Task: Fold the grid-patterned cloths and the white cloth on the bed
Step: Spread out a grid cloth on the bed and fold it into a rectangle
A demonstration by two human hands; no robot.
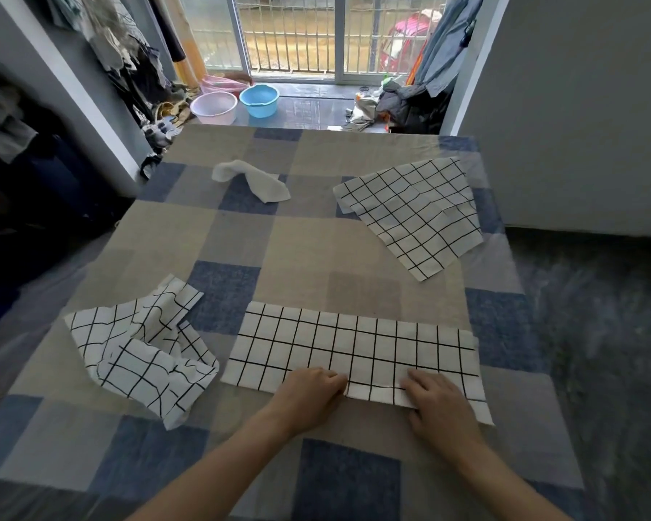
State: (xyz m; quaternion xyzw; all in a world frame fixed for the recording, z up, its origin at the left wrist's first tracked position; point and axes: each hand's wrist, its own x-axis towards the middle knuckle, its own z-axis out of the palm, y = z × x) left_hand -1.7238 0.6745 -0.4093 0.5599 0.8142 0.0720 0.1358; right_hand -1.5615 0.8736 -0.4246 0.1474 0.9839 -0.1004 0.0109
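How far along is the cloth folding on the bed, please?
Done: nothing finished yet. In hand: both hands, left and right, work the near edge of the long grid cloth. Left: the crumpled grid cloth, the far grid cloth and the white cloth.

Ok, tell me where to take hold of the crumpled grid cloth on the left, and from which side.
Take the crumpled grid cloth by its far corner, the flap pointing toward the window. It lies flat and single on the bed cover, while the near part is bunched in folds. Reaching in from above with the left hand looks easiest, since that hand is nearer.
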